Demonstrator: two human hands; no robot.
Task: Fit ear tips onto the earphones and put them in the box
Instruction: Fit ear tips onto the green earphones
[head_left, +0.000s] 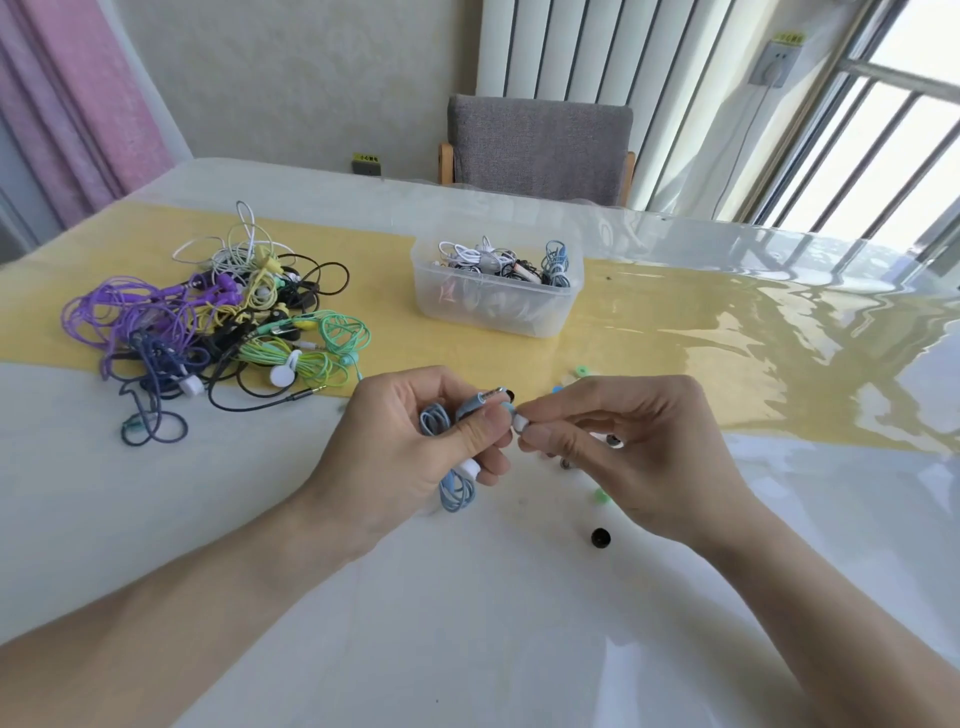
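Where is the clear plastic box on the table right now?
In the head view the clear plastic box sits on the yellow strip beyond both hands, right of the tangled pile of earphones and in front of the grey chair.

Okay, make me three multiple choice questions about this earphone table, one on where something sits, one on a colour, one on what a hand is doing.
1. The tangled earphone pile lies where relative to the clear plastic box?
A. left
B. right
C. inside it

2. The cable of the earphones in the left hand is:
A. red
B. light blue
C. black

3. The right hand is:
A. flat on the table
B. pinching a white ear tip
C. holding the box

Answers: A, the pile sits left of the box; B, the coil is pale blue; B, fingertips pinch the tip.
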